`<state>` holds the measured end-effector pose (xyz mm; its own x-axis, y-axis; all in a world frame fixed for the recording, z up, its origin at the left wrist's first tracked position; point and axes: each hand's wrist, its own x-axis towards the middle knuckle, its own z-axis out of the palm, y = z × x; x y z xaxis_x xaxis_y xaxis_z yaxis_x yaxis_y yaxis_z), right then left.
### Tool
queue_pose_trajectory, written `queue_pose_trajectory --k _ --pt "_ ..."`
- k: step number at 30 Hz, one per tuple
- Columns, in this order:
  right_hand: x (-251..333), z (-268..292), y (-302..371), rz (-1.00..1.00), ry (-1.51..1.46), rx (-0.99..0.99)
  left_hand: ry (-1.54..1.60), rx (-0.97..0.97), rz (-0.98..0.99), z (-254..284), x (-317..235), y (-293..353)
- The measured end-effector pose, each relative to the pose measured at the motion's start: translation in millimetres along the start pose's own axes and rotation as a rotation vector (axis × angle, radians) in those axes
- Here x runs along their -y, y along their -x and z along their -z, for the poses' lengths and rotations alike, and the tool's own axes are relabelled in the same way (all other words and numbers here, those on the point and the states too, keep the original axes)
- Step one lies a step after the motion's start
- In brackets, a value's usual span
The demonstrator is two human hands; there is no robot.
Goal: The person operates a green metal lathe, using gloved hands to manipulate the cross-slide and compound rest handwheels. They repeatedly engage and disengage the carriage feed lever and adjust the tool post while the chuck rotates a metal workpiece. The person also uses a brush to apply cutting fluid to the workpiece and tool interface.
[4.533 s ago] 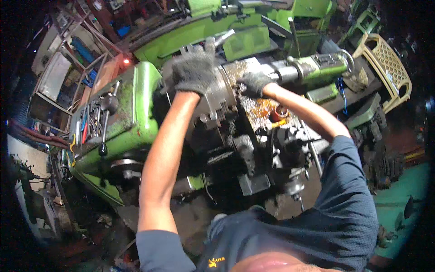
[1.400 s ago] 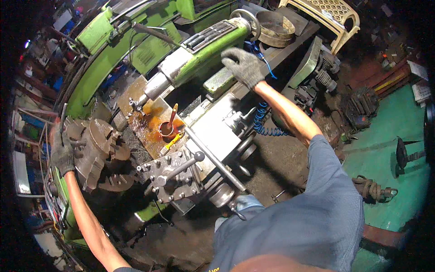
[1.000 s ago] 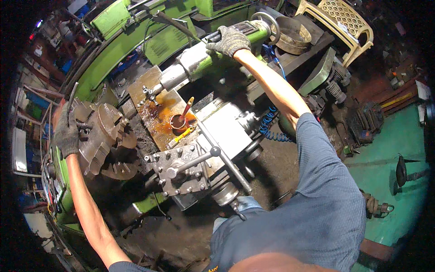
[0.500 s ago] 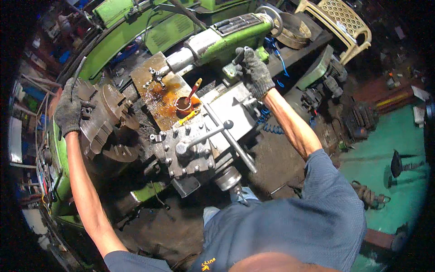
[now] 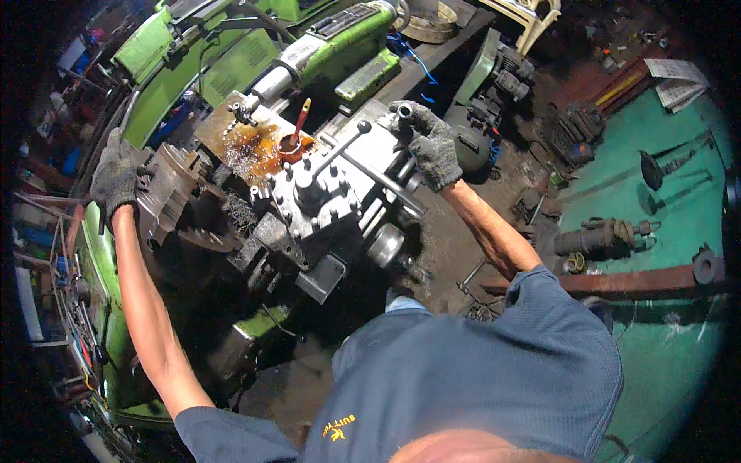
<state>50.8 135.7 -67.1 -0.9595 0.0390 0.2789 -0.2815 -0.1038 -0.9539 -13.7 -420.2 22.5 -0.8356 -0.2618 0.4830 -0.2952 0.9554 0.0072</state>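
Note:
My left hand (image 5: 116, 176), in a dark grey knitted glove, is closed around a metal bar (image 5: 130, 112) beside the lathe chuck (image 5: 171, 189). The bar shows above and below the fist. My right hand (image 5: 434, 150), also gloved, grips a short metal piece with a round hollow end (image 5: 404, 113). It is over the right side of the carriage; the rest of that piece is hidden by the fingers. Between my hands stands the square tool post (image 5: 328, 202) with several bolts and a long ball-ended lever (image 5: 344, 147).
An oily plate (image 5: 224, 131) carries a cup (image 5: 289, 148) holding a red-handled brush (image 5: 302, 117). Beyond lies the green tailstock (image 5: 347, 38). A motor unit (image 5: 509, 73) stands at the right, near a green floor (image 5: 610, 193) with metal parts on it. A pale plastic chair (image 5: 532, 19) is at the back.
The view has shifted. My right hand has come from beside the tailstock to the carriage, nearer to me, still holding the metal piece. My left hand stays on the bar beside the chuck.

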Motion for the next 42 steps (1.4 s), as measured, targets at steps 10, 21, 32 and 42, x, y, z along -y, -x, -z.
queue_pose_trajectory --k 10,21,32,42 --pt "28.6 -52.4 103.7 -0.747 -1.059 0.032 0.002 -0.102 -0.101 -8.2 2.8 -3.8" --pt "19.3 -131.3 123.8 -0.89 -1.331 0.176 -0.079 -0.151 -0.136 4.9 -12.0 4.8" --pt "17.3 -222.7 125.0 -1.231 -1.447 0.215 -0.165 -0.253 -0.011 43.7 -31.0 28.7" --pt "-40.4 -273.7 143.1 -1.525 -1.532 0.231 -0.126 -0.248 -0.058 32.5 -22.1 25.6"
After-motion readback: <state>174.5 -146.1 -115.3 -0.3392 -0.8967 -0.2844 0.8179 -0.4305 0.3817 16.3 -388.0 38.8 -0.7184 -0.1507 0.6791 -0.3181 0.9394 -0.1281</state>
